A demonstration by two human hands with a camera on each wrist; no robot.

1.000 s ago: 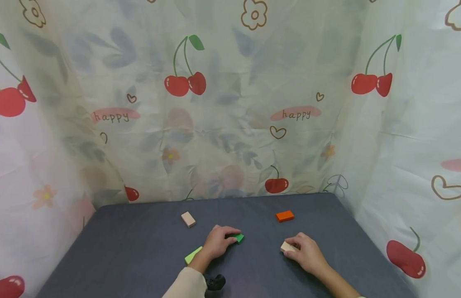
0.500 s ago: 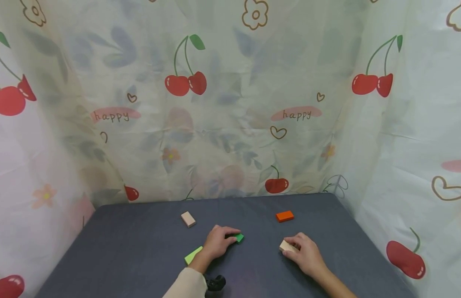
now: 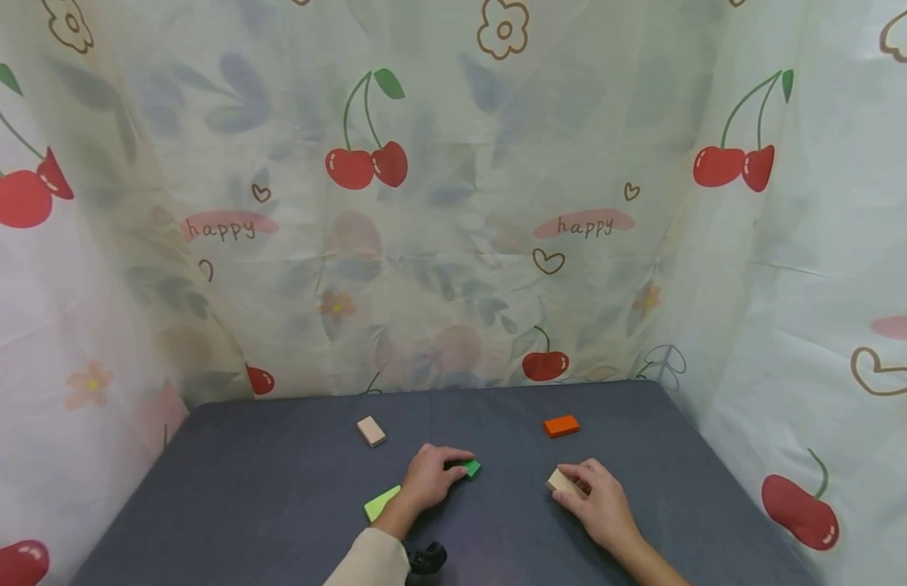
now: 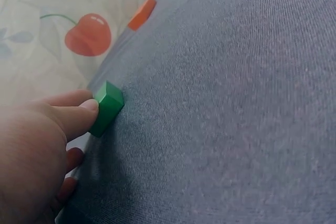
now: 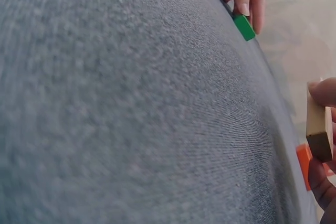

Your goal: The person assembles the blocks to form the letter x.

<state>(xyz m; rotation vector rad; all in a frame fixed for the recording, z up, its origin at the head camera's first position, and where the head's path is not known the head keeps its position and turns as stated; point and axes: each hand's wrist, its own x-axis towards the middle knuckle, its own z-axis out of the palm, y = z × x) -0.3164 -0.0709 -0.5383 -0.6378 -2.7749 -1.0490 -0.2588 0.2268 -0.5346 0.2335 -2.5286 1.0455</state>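
My left hand (image 3: 428,478) pinches a green block (image 3: 471,468) between thumb and fingers near the middle of the table. In the left wrist view the green block (image 4: 108,107) lies low against the dark cloth, its near end uncovered. My right hand (image 3: 602,498) grips a pale wooden block (image 3: 564,482) by its edges, to the right of the green one. Seen from the right wrist, the wooden block (image 5: 317,121) sits between thumb and fingers, with an orange block (image 5: 304,165) showing behind it. A lime-green block (image 3: 381,503) lies beside my left wrist, partly covered by it.
Farther back on the dark table (image 3: 292,472) lie a pale pinkish block (image 3: 371,431) at left and the orange block (image 3: 561,426) at right. A black object (image 3: 427,558) shows by the left sleeve (image 3: 372,558). Cherry-patterned curtains (image 3: 438,244) enclose the table's back and sides.
My right hand has shifted slightly left with the wooden block, which has turned a little. The left hand and green block have stayed in place.
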